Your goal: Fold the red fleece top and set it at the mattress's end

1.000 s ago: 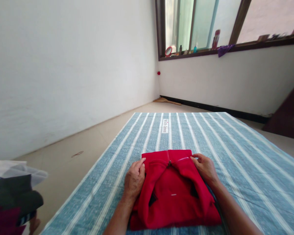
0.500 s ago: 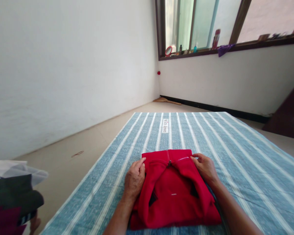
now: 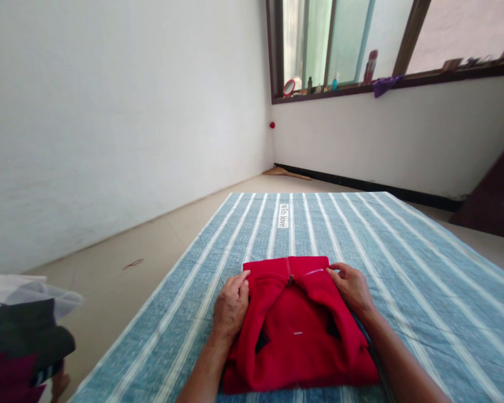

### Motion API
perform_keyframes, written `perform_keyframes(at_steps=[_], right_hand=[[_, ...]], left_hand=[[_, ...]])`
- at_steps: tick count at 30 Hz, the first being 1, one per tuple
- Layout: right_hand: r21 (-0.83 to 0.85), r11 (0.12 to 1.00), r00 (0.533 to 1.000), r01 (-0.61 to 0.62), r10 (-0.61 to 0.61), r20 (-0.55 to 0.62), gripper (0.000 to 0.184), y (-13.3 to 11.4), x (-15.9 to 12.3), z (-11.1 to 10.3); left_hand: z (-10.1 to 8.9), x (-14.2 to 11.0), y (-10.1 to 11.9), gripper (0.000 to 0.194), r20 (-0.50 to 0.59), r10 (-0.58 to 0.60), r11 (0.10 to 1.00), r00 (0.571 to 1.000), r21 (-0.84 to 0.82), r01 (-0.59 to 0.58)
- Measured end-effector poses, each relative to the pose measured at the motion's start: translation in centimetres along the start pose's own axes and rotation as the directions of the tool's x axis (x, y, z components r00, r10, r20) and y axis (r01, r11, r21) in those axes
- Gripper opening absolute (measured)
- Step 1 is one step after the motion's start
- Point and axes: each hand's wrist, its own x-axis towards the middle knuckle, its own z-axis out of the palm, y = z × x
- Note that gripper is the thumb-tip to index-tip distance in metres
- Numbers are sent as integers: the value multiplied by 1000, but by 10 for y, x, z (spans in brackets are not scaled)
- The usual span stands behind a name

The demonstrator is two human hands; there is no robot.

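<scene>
A red hooded sweatshirt [image 3: 296, 319] lies folded into a compact block on the striped bedspread [image 3: 210, 263], its hood spread on top and a small zipper pull near the neck. My left hand [image 3: 232, 305] is closed at its left edge, thumb and index finger near the far left corner. At the far right corner, my right hand [image 3: 353, 290] pinches the cloth between thumb and fingers. The fingertips under both edges are partly hidden. White stitching shows near my right thumb.
At lower left, a pile of clothes [image 3: 23, 330] in white, dark green and maroon stands beside the bed. A broom [image 3: 286, 172] lies in the far corner. Bottles, a round mirror [image 3: 289, 87] and a purple cloth [image 3: 385, 85] sit on the windowsill.
</scene>
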Motion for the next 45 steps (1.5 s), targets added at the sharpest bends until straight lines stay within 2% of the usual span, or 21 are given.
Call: perform_keyframes(at_steps=[45], right_hand=[[-24,999,1000,24,-24,-17,43,1,0,0]], left_hand=[[5,0,-4,36,6,-14,1000,1000,21,14]])
